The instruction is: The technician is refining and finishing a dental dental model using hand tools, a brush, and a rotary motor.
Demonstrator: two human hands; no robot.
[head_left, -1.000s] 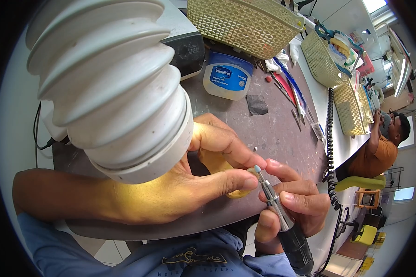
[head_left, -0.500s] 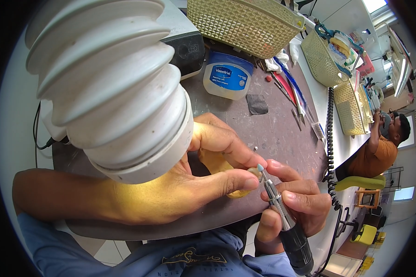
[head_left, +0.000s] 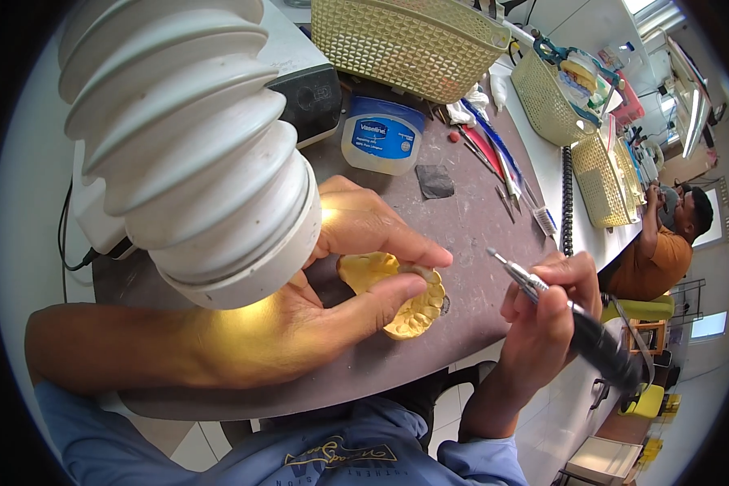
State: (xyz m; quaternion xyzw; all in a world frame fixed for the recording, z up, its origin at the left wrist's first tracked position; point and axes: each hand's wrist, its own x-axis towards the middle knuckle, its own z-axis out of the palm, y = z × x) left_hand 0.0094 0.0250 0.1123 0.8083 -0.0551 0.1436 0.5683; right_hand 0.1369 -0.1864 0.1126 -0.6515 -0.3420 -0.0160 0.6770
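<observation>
My left hand [head_left: 324, 324] pinches a small pale piece [head_left: 413, 270] between thumb and fingers, over a yellow tooth cast [head_left: 412, 318] on the dark mat. My right hand [head_left: 547, 320], right of the cast, grips a black and silver rotary handpiece [head_left: 593, 336], its thin tip raised toward the left, apart from the cast. A white ribbed extraction hose [head_left: 186, 178] hangs over my left wrist, and yellow light falls on that hand.
At the back stand lattice baskets [head_left: 405, 44], a blue-labelled tub [head_left: 381, 134] and a dark-fronted machine [head_left: 308, 105]. Thin tools [head_left: 502, 174] and a dark square [head_left: 434, 181] lie on the mat [head_left: 470, 235]. A co-worker [head_left: 656, 263] in orange sits at the far right.
My right hand has moved right and drawn the handpiece away from my left fingers, tilting it more flat. More of the cast shows, and my left hand sits slightly higher and further left.
</observation>
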